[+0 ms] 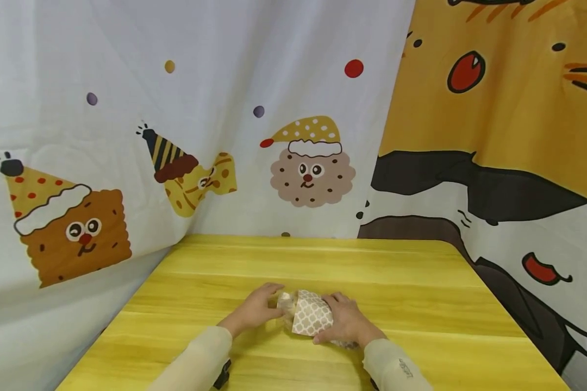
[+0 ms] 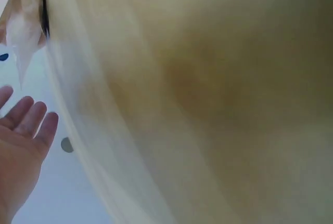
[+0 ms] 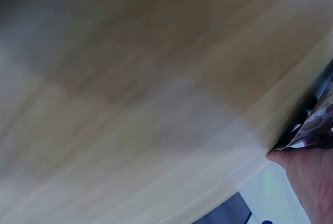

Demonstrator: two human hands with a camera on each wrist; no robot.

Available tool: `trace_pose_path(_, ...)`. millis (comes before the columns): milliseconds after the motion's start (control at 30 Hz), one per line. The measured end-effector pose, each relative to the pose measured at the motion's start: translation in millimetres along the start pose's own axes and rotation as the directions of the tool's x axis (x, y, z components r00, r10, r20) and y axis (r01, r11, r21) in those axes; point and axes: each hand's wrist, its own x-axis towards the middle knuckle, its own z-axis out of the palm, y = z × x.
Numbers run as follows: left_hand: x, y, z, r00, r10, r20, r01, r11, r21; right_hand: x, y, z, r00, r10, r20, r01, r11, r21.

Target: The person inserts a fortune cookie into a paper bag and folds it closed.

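A beige-and-white lattice-patterned packet (image 1: 312,315) with clear crinkled plastic at its left end lies on the table in the head view. My right hand (image 1: 347,320) grips its right part, thumb on the near side and fingers over the top. Beside the clear end is my left hand (image 1: 256,309), its fingers spread loosely. In the left wrist view, the left hand (image 2: 23,154) has extended fingers, apart from the packet's pointed plastic end (image 2: 23,42). The right wrist view catches part of the right hand (image 3: 312,177) against the patterned packet (image 3: 320,122). The packet's contents cannot be made out.
The yellow wood-grain table (image 1: 215,266) extends beyond both hands. Behind it hangs a white curtain (image 1: 215,65) printed with cartoon biscuits, and to the right a cloth (image 1: 430,119) with large cartoon animals. A dark strap (image 1: 222,374) shows beneath the left sleeve.
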Motion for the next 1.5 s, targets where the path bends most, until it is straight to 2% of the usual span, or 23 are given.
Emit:
trace_pose_path(100, -7.0, 0.5, -3.2, 0.998, -0.039, -0.056, 0.033, 0.994, -0.104, 2.1, 0, -1, 1.000, -0.001, -0.001, 0.001, 1.000, -0.013)
trace_pose_path(167, -9.9, 1.5, -1.8, 0.992, -0.084, -0.091, 0.066, 0.981, -0.183, 3.0, 0, -1, 1.000, 0.001, 0.005, -0.001, 1.000, -0.015)
trace_pose_path(233, -11.1, 2.7, 2.0, 0.983, -0.141, -0.116, 0.103, 0.953, -0.286, 3.7, 0, -1, 1.000, 0.003, 0.011, -0.003, 1.000, -0.014)
trace_pose_path(367, -7.6, 7.4, 11.8, 0.951, -0.257, -0.171, 0.159, 0.884, -0.440, 4.0, 0, -2, 1.000, 0.002, 0.009, -0.002, 1.000, -0.012)
trace_pose_path(400, -6.2, 8.8, 13.7, 0.942, -0.280, -0.184, 0.168, 0.869, -0.464, 4.0, 0, -2, 1.000, 0.003, 0.007, -0.003, 1.000, -0.013)
trace_pose_path(467, -2.7, 11.7, 17.0, 0.924, -0.315, -0.218, 0.179, 0.859, -0.480, 3.4, -1, -3, 1.000, -0.003, 0.002, 0.003, 1.000, -0.019)
trace_pose_path(567, 2.9, 15.7, 21.5, 0.912, -0.332, -0.242, 0.176, 0.848, -0.500, 2.3, -3, -5, 1.000, -0.003, 0.001, 0.003, 1.000, -0.025)
trace_pose_path(600, 4.8, 17.4, 22.8, 0.911, -0.333, -0.244, 0.175, 0.846, -0.503, 1.9, -3, -5, 1.000, -0.001, -0.001, 0.001, 1.000, -0.023)
trace_pose_path(800, 12.3, 23.4, 29.6, 0.926, -0.301, -0.228, 0.153, 0.851, -0.503, 1.0, -3, -4, 1.000, 0.014, -0.004, -0.014, 1.000, -0.007)
trace_pose_path(1000, 12.0, 21.2, 31.3, 0.908, -0.342, -0.242, 0.175, 0.834, -0.523, 0.4, -5, -5, 1.000, 0.007, -0.009, -0.008, 1.000, -0.016)
trace_pose_path(1167, 12.3, 24.4, 37.5, 0.910, -0.358, -0.211, 0.199, 0.822, -0.533, -1.3, -5, -3, 1.000, 0.003, 0.009, -0.002, 1.000, -0.023)
trace_pose_path(1233, 13.2, 27.5, 40.8, 0.915, -0.347, -0.208, 0.188, 0.819, -0.542, -2.0, -6, -3, 1.000, 0.003, 0.011, -0.003, 1.000, -0.022)
trace_pose_path(1367, 11.2, 29.9, 48.7, 0.924, -0.328, -0.196, 0.184, 0.831, -0.526, -5.8, -8, -2, 0.999, 0.020, 0.046, -0.020, 1.000, 0.001)
trace_pose_path(1500, 8.6, 29.0, 51.7, 0.946, -0.286, -0.155, 0.178, 0.855, -0.488, -8.5, -9, -1, 0.997, 0.026, 0.073, -0.026, 1.000, -0.004)
